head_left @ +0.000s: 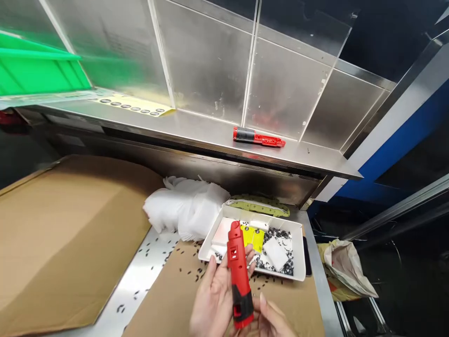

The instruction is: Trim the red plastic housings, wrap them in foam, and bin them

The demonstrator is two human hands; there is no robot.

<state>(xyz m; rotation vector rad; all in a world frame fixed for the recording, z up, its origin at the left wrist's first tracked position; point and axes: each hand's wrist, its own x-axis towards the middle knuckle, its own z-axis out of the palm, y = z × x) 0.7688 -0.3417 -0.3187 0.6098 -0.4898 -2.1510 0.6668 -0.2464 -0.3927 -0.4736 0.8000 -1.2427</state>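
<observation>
Holding red tool housing upright, left hand spread behind, right hand pinching its base; second housing shelved beyond fingertips, past tray.

Brushed steel wall panels, upper centre. Steel shelf across the middle; green bin upper left. Blue panel at right.

Holding red-and-black plastic tool casing upright, my left hand cradling it, my right hand steadying base, white plastic parts tray just behind.
</observation>
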